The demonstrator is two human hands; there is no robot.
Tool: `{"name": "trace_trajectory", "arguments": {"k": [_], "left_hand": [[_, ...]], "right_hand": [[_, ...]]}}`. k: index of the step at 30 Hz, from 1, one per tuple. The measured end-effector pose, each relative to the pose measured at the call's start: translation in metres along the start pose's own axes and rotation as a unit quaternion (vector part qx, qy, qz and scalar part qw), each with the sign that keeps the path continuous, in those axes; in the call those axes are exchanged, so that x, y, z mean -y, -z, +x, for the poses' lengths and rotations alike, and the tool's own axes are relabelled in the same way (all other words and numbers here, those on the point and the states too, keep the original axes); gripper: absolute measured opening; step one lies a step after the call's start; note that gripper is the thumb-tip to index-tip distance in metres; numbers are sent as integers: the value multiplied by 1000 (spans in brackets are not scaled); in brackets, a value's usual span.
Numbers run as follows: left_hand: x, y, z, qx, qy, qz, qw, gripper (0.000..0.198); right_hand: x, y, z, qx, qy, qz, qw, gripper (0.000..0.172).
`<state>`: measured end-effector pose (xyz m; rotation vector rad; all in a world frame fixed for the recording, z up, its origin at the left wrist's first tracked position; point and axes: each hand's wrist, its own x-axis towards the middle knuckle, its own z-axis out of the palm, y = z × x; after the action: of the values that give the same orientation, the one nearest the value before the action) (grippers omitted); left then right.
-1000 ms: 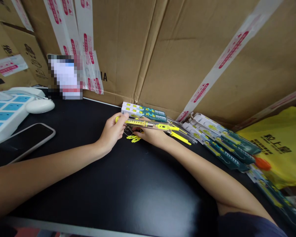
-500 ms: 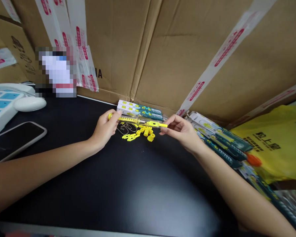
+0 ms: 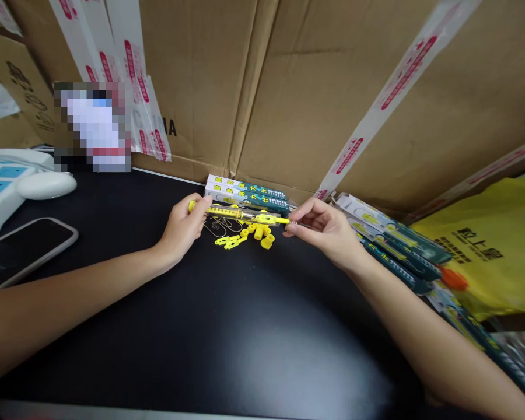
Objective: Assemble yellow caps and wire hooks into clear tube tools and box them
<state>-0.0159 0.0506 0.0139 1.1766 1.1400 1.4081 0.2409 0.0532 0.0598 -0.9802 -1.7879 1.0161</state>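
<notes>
My left hand (image 3: 184, 226) is closed around the yellow-capped left end of a clear tubular spring scale (image 3: 225, 212). The scale lies nearly level above the table, a yellow strip and a metal spring showing inside. From its right end pokes a yellow tip. At that tip, my right hand (image 3: 321, 228) pinches a thin metal piece (image 3: 294, 222) that looks like a small coil spring, partly hidden by the fingers. Below the scale lie yellow caps (image 3: 259, 232), flat yellow pieces (image 3: 231, 241) and bent wire hooks (image 3: 216, 227) on the black table.
Two printed boxes (image 3: 245, 188) stand against a large cardboard box (image 3: 192, 87). More printed boxes (image 3: 389, 239) are stacked at right, beside a yellow bag (image 3: 481, 251). At left are a phone (image 3: 30, 251) and a white power strip (image 3: 4, 181). The black table (image 3: 227, 332) stretches in front.
The yellow tip at the scale's right end reaches less far out, and the thin metal piece now shows at my right fingertips. The view has shifted slightly.
</notes>
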Motion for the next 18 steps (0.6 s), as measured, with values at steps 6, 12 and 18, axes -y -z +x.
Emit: {"name": "trace_trajectory", "arguments": {"k": [6,12,18], "left_hand": [[0,0,-1,7,5,-1,1000,33],[1,-2,-2,15,19,-2,1000,32],[3,-2,-3,21,39,-12,999,32]], "right_hand": [[-3,1,1,-6,1,0,1000,28],[-4,-4,-2,18,-2,10,1000,27],[-3,-12,-5,16,-13,33,999,28]]}}
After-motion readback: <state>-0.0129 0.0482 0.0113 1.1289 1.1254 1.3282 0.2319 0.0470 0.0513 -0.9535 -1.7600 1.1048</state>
